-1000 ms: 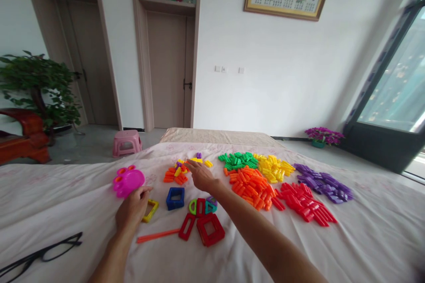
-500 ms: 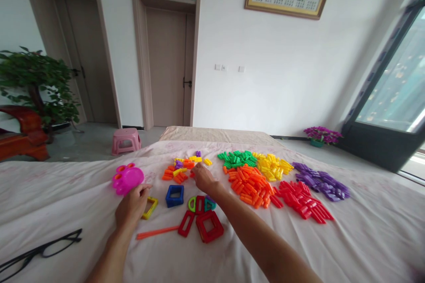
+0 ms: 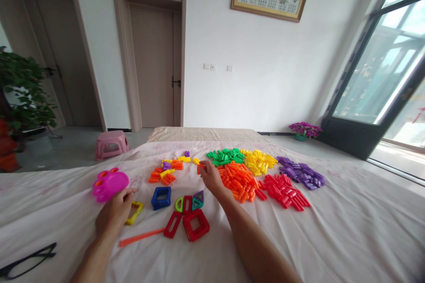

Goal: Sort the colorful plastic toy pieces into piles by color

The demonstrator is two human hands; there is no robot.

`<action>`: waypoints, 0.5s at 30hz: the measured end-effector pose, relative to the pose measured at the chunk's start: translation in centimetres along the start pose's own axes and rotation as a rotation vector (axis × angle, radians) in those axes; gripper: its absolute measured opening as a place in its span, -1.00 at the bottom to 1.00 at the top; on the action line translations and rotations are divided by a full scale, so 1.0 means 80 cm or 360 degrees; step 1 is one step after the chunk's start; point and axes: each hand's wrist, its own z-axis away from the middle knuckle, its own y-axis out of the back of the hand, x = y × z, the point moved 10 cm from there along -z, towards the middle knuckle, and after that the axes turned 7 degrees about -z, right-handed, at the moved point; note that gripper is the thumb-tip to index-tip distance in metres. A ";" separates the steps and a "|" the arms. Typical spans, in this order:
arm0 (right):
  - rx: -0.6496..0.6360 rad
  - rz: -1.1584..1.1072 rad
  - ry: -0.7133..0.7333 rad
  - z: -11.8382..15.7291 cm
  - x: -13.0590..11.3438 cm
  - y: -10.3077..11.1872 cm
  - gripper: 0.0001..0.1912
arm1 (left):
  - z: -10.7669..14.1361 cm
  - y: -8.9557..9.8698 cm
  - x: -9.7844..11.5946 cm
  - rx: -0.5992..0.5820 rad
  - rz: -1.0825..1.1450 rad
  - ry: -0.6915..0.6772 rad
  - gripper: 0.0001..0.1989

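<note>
My right hand [image 3: 210,175] is closed on an orange tube piece [image 3: 200,169], just left of the orange tube pile [image 3: 239,181]. To its left lies a small mixed group of orange, yellow and purple tubes [image 3: 164,176]. My left hand [image 3: 117,205] rests between a pink paw-shaped tray [image 3: 116,182] and a yellow square frame [image 3: 138,213], which it partly covers. Its fingers are curled together; whatever they might hold is hidden. Between the hands sit a blue square stack [image 3: 154,203], red frames [image 3: 186,231] and small green, teal and purple shapes.
Piles of green [image 3: 226,157], yellow [image 3: 259,162], purple [image 3: 301,172] and red tubes [image 3: 285,191] spread to the right. Orange sticks [image 3: 141,237] and black glasses [image 3: 29,261] lie at the front left of the cloth [image 3: 186,265]. A pink stool [image 3: 112,143] stands beyond.
My right hand has moved from the mixed group toward the orange pile, now showing an orange tube in its fingers. The view has turned right; my left hand stays by the tray.
</note>
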 end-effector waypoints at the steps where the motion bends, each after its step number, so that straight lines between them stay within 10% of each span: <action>1: 0.0051 0.0109 0.0016 -0.002 -0.004 0.018 -0.72 | -0.001 -0.001 -0.001 -0.0015 -0.0003 0.0003 -0.56; 15: 0.0486 0.0912 -0.0419 -0.001 0.029 0.207 -0.63 | -0.006 -0.009 -0.008 -0.0070 -0.0055 0.0013 -0.52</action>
